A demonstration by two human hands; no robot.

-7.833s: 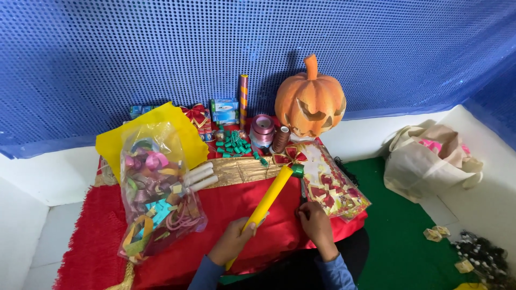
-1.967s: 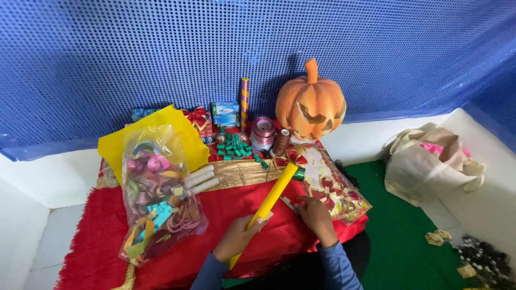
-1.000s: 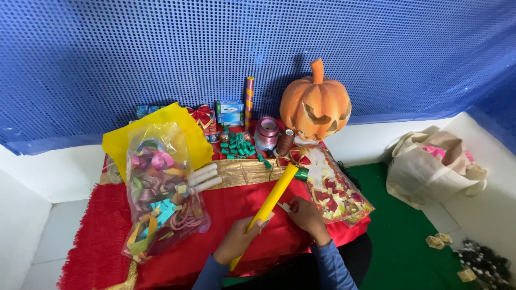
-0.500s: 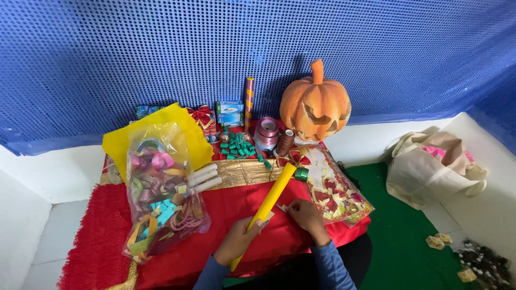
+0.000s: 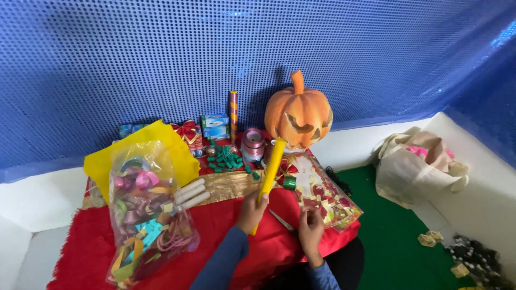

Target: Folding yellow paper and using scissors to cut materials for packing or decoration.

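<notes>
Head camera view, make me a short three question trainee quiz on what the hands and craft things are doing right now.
1. True or false: the left hand grips the yellow paper roll.
2. What lies on the red cloth between the hands? A scissors, B pumpkin, C tote bag.
3. What is the right hand nearest to besides the scissors?

Key: 1 true. 2 A. 3 The clear packet of red and gold bows.

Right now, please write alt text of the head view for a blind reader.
The left hand holds a yellow tube raised over a red cloth, and the right hand is beside scissors. An orange pumpkin stands behind.
</notes>
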